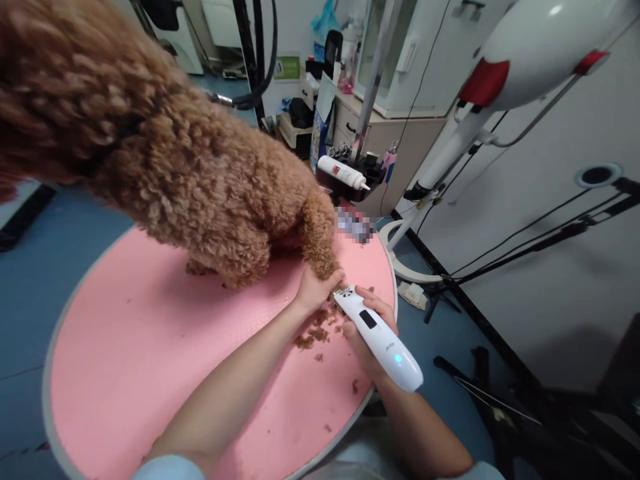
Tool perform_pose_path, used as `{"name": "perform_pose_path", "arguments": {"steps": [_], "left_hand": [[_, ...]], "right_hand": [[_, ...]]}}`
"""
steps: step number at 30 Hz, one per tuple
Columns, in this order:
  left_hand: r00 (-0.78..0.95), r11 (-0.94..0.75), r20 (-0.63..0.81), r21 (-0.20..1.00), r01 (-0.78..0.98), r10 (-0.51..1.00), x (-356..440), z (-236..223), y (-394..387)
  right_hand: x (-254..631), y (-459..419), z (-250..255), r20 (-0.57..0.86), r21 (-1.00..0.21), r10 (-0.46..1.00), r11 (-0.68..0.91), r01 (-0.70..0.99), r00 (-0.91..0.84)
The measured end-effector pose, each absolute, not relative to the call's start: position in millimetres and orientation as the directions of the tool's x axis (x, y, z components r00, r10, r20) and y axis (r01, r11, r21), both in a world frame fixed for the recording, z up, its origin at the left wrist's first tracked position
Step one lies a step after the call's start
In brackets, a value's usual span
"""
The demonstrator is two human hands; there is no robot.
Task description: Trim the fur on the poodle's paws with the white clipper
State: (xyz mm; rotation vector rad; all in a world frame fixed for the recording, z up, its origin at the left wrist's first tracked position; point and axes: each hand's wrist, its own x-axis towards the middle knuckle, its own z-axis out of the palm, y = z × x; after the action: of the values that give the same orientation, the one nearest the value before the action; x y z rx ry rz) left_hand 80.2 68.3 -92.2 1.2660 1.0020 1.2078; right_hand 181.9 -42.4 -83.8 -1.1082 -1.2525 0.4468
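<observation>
A curly brown dog (215, 173) stands on a round pink grooming table (165, 347), one leg reaching toward the table's right side. My left hand (316, 291) is closed around the lower end of that leg (320, 247). In my right hand (373, 327) is a white hair clipper (383, 340) with a dark display and a glowing blue light. Its blade end meets the fur at the paw, right beside my left thumb. The paw itself is mostly hidden by my fingers and the clipper. Loose clumps of brown hair (313, 337) lie below my hands.
Beyond the table's far edge, a white bottle (343, 172) lies on a black tray (350, 190) fixed to a metal post (375, 73). A white dryer stand (450, 147) rises at the right. Black straps (257, 60) hang near the dog.
</observation>
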Motion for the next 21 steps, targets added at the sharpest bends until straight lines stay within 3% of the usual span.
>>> {"name": "perform_pose_path", "arguments": {"steps": [7, 10, 14, 18, 21], "left_hand": [[0.117, -0.099, 0.108, 0.992, -0.081, 0.987, 82, -94, 68], [0.115, -0.098, 0.107, 0.992, -0.080, 0.988, 82, -96, 68], [0.131, -0.090, 0.101, 0.992, -0.089, 0.986, 81, -94, 67], [0.119, -0.050, 0.064, 0.992, -0.114, 0.991, 80, -91, 67], [0.121, -0.036, 0.052, 0.991, -0.127, 0.991, 79, -93, 68]], "right_hand": [[181, -40, -84, 0.651, -0.738, 0.706, 0.502, 0.451, 0.278], [180, -41, -81, 0.623, -0.757, 0.732, 0.478, 0.445, 0.275], [178, -42, -80, 0.554, -0.824, 0.767, 0.449, 0.346, 0.323], [183, -43, -85, 0.359, -0.929, 0.792, 0.352, 0.110, 0.494], [189, -46, -90, 0.291, -0.946, 0.763, 0.319, 0.055, 0.578]]}}
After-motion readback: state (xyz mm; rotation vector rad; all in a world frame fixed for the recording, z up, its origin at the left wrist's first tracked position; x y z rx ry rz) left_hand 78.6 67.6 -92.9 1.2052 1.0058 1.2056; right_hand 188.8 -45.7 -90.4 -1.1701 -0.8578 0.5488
